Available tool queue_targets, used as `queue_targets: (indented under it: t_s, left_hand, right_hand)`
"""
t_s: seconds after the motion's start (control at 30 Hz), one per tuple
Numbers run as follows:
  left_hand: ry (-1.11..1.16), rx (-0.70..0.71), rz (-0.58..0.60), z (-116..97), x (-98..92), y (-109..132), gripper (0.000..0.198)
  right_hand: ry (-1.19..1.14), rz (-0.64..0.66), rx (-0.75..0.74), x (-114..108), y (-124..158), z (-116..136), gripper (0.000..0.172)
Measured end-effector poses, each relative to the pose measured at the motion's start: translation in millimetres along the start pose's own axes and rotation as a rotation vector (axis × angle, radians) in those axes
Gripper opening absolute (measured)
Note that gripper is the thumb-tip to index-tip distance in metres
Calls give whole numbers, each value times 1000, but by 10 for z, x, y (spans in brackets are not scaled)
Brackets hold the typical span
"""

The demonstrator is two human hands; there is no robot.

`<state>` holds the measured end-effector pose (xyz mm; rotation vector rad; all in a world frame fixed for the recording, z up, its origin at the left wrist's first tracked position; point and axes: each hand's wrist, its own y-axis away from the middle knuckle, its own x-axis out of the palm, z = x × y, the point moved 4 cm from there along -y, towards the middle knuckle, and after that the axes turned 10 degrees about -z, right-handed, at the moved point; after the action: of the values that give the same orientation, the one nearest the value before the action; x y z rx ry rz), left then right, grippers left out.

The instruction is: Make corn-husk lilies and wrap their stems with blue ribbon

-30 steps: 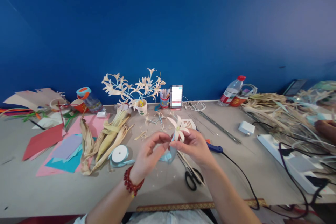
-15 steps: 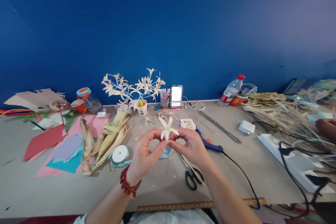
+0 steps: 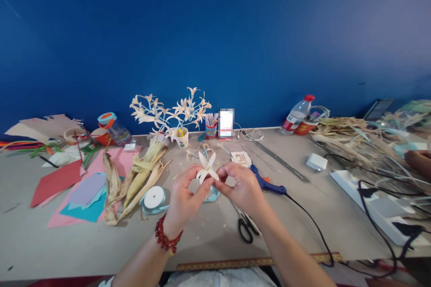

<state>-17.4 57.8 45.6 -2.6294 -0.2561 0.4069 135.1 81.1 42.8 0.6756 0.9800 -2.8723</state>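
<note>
A pale husk flower (image 3: 208,168) with several pointed petals faces up between my two hands over the middle of the table. My left hand (image 3: 186,195), with red beads at its wrist, pinches it from the left and below. My right hand (image 3: 240,186) is closed at the flower's right edge, its thumb and forefinger touching a petal. Whatever lies under the flower is hidden by my fingers. Just left of my hands is a spool of light blue ribbon (image 3: 154,197). Scissors (image 3: 245,229) with black handles lie below my right hand, and a blue glue gun (image 3: 269,184) lies beside it.
Corn husks (image 3: 136,184) and coloured paper (image 3: 85,202) spread on the left. Behind stand a paper cup (image 3: 182,139) of husk flowers and a bottle (image 3: 296,115). A power strip (image 3: 365,208) with cables lies right, near another person's hand (image 3: 417,161).
The flower has turned between my fingers and shifted slightly left and down. My right fingers have moved from its base to its right petal.
</note>
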Motion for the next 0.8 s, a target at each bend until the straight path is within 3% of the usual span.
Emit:
queue_targets:
  t_s: [0.3, 0.47, 0.63, 0.8]
  left_hand:
    - [71, -102, -37, 127, -25, 56, 11]
    - [105, -197, -74, 225, -56, 70, 14]
    - [107, -217, -109, 224, -70, 78, 14]
    - [130, -223, -169, 224, -55, 93, 15]
  right_hand:
    - [-27, 61, -9, 6, -19, 61, 16]
    - [-66, 148, 39, -18, -12, 77, 10]
    - [-66, 105, -26, -31, 2, 103, 9]
    - [-67, 88, 15, 45, 55, 84, 15]
